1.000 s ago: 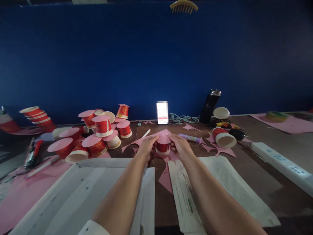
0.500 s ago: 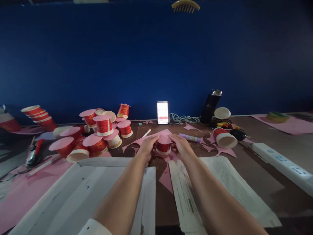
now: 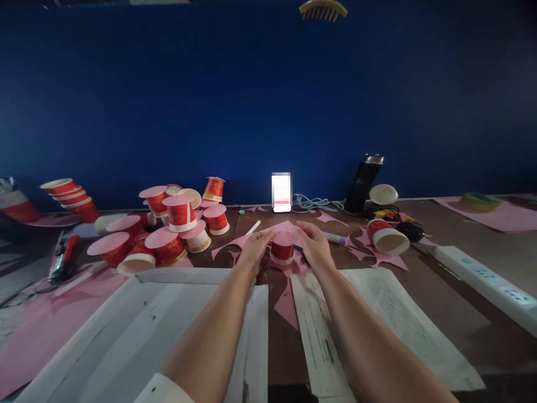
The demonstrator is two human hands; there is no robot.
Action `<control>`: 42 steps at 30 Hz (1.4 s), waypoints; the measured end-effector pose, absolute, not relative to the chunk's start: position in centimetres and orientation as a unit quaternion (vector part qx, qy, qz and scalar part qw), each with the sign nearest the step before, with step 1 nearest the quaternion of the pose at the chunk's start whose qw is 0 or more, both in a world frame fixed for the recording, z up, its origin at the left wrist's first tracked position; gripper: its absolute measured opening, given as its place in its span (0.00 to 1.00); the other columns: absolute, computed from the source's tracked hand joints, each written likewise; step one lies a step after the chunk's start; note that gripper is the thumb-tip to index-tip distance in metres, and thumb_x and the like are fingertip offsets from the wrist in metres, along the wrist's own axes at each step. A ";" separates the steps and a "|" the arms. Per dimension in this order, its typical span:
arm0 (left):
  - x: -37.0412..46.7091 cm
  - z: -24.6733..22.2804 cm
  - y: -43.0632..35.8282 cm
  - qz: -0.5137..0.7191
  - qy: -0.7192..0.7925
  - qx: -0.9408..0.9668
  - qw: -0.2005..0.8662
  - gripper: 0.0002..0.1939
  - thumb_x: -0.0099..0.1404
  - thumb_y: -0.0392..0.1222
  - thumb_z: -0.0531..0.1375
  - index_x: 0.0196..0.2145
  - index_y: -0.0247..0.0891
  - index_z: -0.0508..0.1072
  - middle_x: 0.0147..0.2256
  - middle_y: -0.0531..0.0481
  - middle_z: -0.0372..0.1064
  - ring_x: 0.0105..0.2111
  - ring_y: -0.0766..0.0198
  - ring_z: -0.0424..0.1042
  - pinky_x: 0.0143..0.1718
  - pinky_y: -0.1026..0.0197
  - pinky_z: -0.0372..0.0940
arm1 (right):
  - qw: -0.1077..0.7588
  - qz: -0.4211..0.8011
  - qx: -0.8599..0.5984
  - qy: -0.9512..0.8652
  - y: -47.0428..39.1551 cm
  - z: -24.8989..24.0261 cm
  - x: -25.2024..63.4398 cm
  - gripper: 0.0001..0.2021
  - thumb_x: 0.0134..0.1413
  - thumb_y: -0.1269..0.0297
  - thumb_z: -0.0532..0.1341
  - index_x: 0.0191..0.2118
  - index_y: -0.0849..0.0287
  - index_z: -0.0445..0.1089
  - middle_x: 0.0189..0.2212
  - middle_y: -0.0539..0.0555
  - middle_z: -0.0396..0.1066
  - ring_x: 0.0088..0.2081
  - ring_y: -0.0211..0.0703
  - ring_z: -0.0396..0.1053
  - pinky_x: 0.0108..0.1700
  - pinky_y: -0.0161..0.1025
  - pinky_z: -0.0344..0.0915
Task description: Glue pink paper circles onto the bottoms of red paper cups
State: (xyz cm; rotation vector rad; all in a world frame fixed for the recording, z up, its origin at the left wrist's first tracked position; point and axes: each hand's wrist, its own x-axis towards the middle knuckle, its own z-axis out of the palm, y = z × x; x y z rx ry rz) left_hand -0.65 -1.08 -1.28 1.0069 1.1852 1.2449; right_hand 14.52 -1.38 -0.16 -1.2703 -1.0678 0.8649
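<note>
A red paper cup [image 3: 282, 256] stands upside down in front of me, with a pink paper disc [image 3: 283, 237] lying across its top. The fingers of my left hand [image 3: 257, 249] close on the left edge of the disc, beside the cup. To the right, my right hand [image 3: 314, 245] is slightly off the disc, its fingers loosely bent and holding nothing I can see. Pink paper scraps lie under and around the cup. Further left, several red cups [image 3: 180, 215] bear similar pink discs; some are on their sides.
A lit phone [image 3: 281, 193] leans at the back wall, near a cable and a black flask [image 3: 364, 183]. A glue stick [image 3: 334, 239], a tipped cup [image 3: 388, 238] and a power strip [image 3: 486, 282] are rightward. A white box lid [image 3: 184, 313] and printed paper [image 3: 390, 313] lie nearer.
My right hand has lifted slightly and drawn away from the disc and cup. My left hand stays by the disc. The whole view has shifted a little.
</note>
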 end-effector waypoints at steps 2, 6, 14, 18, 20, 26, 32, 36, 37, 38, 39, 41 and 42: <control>-0.8 -1.1 -1.1 0.539 0.531 0.462 0.462 0.24 0.55 0.62 0.61 0.31 0.35 0.73 0.19 0.53 0.65 0.19 0.67 0.64 0.22 0.64 0.58 | 0.594 0.303 -0.543 -0.511 -1.3 -0.3 14.6 0.21 0.48 0.52 0.62 0.46 0.60 0.73 0.40 0.57 0.74 0.40 0.47 0.71 0.45 0.44 0.67; -1.2 -0.7 -1.0 0.585 0.530 0.578 0.206 0.24 0.65 0.59 0.51 0.39 0.36 0.75 0.36 0.44 0.74 0.40 0.57 0.71 0.42 0.56 0.65 | 0.577 0.152 -0.522 -0.610 -1.3 -0.9 14.5 0.21 0.57 0.48 0.55 0.48 0.55 0.74 0.46 0.58 0.72 0.49 0.49 0.67 0.55 0.50 0.59; -0.9 -1.2 -1.1 0.481 0.478 0.735 0.005 0.23 0.72 0.48 0.42 0.51 0.42 0.73 0.54 0.43 0.67 0.56 0.59 0.63 0.58 0.50 0.53 | 0.504 0.061 -0.538 -0.673 -1.3 -1.5 14.2 0.23 0.65 0.48 0.44 0.49 0.46 0.74 0.51 0.53 0.70 0.56 0.48 0.62 0.58 0.51 0.54; -0.9 -1.2 -1.3 0.445 0.495 0.746 0.001 0.23 0.72 0.50 0.43 0.49 0.44 0.75 0.56 0.44 0.65 0.56 0.57 0.62 0.58 0.48 0.53 | 0.464 0.062 -0.565 -0.679 -1.8 -1.1 14.0 0.23 0.64 0.46 0.45 0.49 0.45 0.74 0.53 0.53 0.69 0.57 0.51 0.60 0.56 0.53 0.56; -0.9 -1.1 -1.4 0.434 0.506 0.745 0.010 0.24 0.71 0.51 0.43 0.47 0.43 0.76 0.57 0.44 0.64 0.57 0.55 0.61 0.59 0.48 0.52 | 0.453 0.063 -0.575 -0.678 -2.0 -0.9 13.9 0.23 0.64 0.46 0.46 0.48 0.45 0.75 0.54 0.53 0.68 0.57 0.53 0.60 0.56 0.53 0.55; -0.9 -1.0 -1.5 0.423 0.516 0.744 0.020 0.24 0.71 0.51 0.43 0.45 0.44 0.77 0.57 0.46 0.64 0.57 0.53 0.60 0.59 0.47 0.52 | 0.438 0.057 -0.588 -0.678 -2.2 -0.7 13.9 0.22 0.63 0.46 0.46 0.45 0.46 0.76 0.54 0.53 0.68 0.56 0.54 0.60 0.56 0.54 0.56; -0.8 -0.8 -1.7 0.421 0.523 0.741 0.013 0.24 0.71 0.51 0.43 0.44 0.43 0.77 0.56 0.45 0.64 0.55 0.52 0.60 0.58 0.47 0.53 | 0.422 0.054 -0.602 -0.675 -2.2 -0.6 13.8 0.23 0.63 0.47 0.47 0.45 0.49 0.76 0.54 0.53 0.68 0.55 0.56 0.60 0.55 0.54 0.58; -0.8 -0.9 -1.7 0.423 0.525 0.739 0.014 0.24 0.71 0.51 0.43 0.44 0.43 0.77 0.56 0.45 0.65 0.55 0.53 0.59 0.58 0.47 0.53 | 0.419 0.056 -0.610 -0.671 -2.2 -0.6 13.7 0.23 0.63 0.47 0.47 0.45 0.49 0.76 0.54 0.52 0.69 0.54 0.57 0.60 0.53 0.54 0.60; -0.8 -0.9 -1.7 0.424 0.526 0.737 0.014 0.24 0.71 0.51 0.43 0.45 0.43 0.77 0.56 0.45 0.65 0.55 0.53 0.60 0.58 0.47 0.52 | 0.419 0.056 -0.610 -0.670 -2.2 -0.6 13.7 0.23 0.63 0.47 0.47 0.45 0.49 0.76 0.54 0.52 0.69 0.54 0.57 0.60 0.53 0.54 0.60; -0.8 -1.0 -1.6 0.425 0.526 0.736 0.015 0.24 0.71 0.51 0.43 0.45 0.44 0.77 0.56 0.46 0.65 0.55 0.53 0.60 0.58 0.47 0.52 | 0.420 0.056 -0.610 -0.669 -2.2 -0.6 13.7 0.23 0.63 0.47 0.47 0.45 0.49 0.76 0.54 0.52 0.69 0.54 0.57 0.60 0.52 0.54 0.60; -0.8 -1.0 -1.6 0.426 0.527 0.735 0.016 0.24 0.71 0.51 0.43 0.45 0.44 0.77 0.56 0.46 0.65 0.55 0.53 0.60 0.58 0.47 0.53 | 0.421 0.057 -0.611 -0.669 -2.2 -0.6 13.7 0.23 0.63 0.47 0.47 0.45 0.48 0.76 0.53 0.52 0.69 0.54 0.57 0.60 0.52 0.55 0.60; -0.8 -1.1 -1.5 0.426 0.530 0.733 0.018 0.24 0.71 0.51 0.44 0.45 0.44 0.77 0.55 0.46 0.65 0.55 0.53 0.60 0.58 0.47 0.53 | 0.420 0.061 -0.612 -0.668 -2.2 -0.6 13.8 0.22 0.63 0.47 0.47 0.45 0.48 0.76 0.53 0.52 0.69 0.54 0.57 0.60 0.52 0.55 0.60; -0.8 -1.1 -1.5 0.426 0.531 0.733 0.020 0.24 0.71 0.52 0.44 0.45 0.44 0.77 0.55 0.46 0.65 0.55 0.52 0.60 0.58 0.47 0.53 | 0.419 0.062 -0.614 -0.667 -2.2 -0.6 13.8 0.22 0.63 0.47 0.47 0.45 0.48 0.76 0.53 0.52 0.69 0.53 0.57 0.61 0.52 0.55 0.60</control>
